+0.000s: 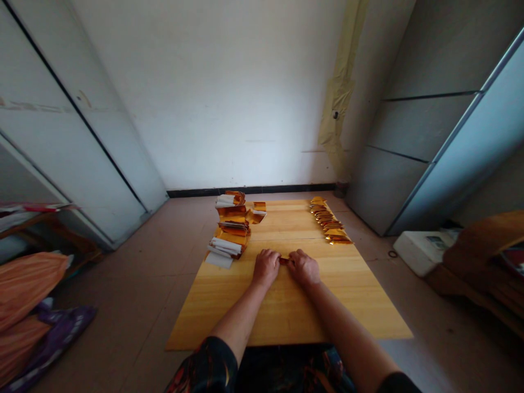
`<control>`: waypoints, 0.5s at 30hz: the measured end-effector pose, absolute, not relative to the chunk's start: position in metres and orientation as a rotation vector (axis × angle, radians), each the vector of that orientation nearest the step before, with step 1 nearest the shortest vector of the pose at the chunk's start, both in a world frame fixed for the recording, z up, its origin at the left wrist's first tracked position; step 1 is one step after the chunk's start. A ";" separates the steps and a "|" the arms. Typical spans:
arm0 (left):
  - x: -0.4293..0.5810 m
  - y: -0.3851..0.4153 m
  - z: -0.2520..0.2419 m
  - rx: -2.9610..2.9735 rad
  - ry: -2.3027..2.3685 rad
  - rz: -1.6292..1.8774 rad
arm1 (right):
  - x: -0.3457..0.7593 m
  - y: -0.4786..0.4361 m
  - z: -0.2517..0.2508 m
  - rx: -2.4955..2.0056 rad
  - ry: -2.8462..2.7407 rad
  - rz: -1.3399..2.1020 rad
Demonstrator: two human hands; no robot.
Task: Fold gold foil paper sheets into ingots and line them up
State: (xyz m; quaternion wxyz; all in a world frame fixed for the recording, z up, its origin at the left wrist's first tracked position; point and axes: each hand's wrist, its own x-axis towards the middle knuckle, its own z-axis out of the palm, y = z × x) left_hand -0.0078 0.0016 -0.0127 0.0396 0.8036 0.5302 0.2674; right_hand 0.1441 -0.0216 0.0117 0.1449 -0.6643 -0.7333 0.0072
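My left hand (266,267) and my right hand (303,267) rest side by side on the wooden table (286,311), fingers curled down. Both press on a small gold foil paper (284,261), of which only a sliver shows between them. A loose stack of gold and white foil sheets (231,232) lies to the far left of my hands. A row of folded gold pieces (328,221) runs along the table's far right edge.
The low table stands on a tiled floor, with a white wall behind. Grey cabinets flank both sides. Orange and purple bags (28,305) lie at the left. A white box (423,248) and a wooden chair (487,256) stand at the right.
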 end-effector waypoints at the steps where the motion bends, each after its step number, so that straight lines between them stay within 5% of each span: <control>1: -0.008 0.002 -0.014 2.459 1.615 0.831 | 0.142 -0.021 0.011 -1.933 -2.098 0.012; 15: -0.008 -0.001 -0.010 2.412 1.644 0.795 | 0.133 -0.020 0.008 -1.974 -2.159 -0.054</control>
